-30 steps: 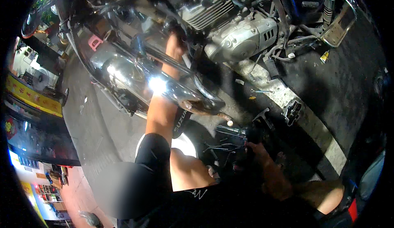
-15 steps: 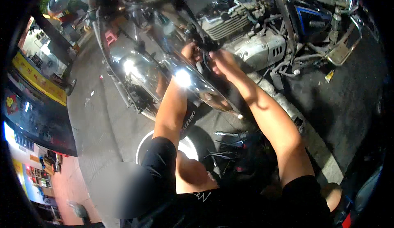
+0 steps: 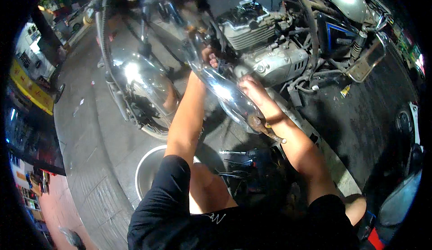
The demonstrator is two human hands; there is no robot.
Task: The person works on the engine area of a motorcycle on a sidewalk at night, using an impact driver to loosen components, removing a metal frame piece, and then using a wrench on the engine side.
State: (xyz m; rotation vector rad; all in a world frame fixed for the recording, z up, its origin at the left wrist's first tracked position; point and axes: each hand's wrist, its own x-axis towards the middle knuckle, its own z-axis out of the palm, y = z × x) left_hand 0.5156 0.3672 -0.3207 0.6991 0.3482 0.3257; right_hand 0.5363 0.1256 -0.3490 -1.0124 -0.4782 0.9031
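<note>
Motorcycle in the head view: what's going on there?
A person's bare hands reach in at the motorcycle. The left hand, fingers curled, is by the upper stretch of a shiny curved metal part; the right hand is at its right side, near the engine. What they grip is unclear. Tools lie between the forearms; a basin sits left.

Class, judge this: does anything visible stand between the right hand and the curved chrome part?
Nothing visible does: the right hand is just right of the curved chrome part, close to its edge. Whether they touch is unclear.
</note>
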